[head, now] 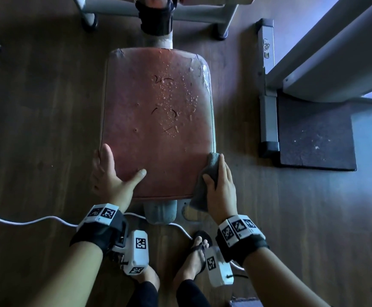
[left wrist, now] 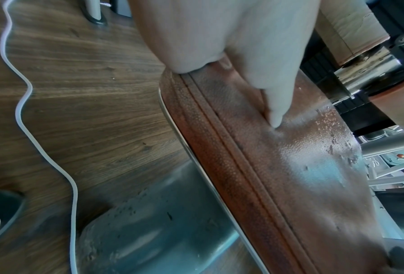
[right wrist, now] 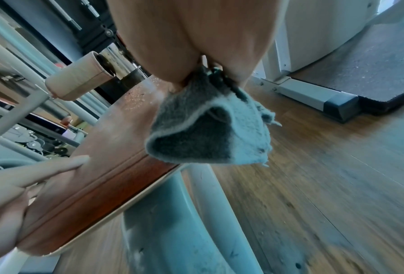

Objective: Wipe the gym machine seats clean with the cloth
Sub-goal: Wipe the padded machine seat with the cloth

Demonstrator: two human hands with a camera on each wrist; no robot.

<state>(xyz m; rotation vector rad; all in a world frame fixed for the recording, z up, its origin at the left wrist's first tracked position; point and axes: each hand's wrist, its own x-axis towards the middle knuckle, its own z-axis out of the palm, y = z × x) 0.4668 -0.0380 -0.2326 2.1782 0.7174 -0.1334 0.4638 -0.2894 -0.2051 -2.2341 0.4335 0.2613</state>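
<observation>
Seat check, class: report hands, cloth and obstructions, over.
Left hand flat on seat corner. Right hand grips cloth at right edge. Droplets unwiped. Nothing obstructing.

Head view looks straight down; both wrist views, close and low, share the seat (head: 158, 120).

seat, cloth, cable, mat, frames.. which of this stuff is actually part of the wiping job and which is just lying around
Part of the job:
- red seat pad, water droplets on it
- grey cloth, gripped by the right hand
- left hand, holding the seat's near left corner

Just lying about:
- white cable on the floor
- dark floor mat
- grey machine frame
</observation>
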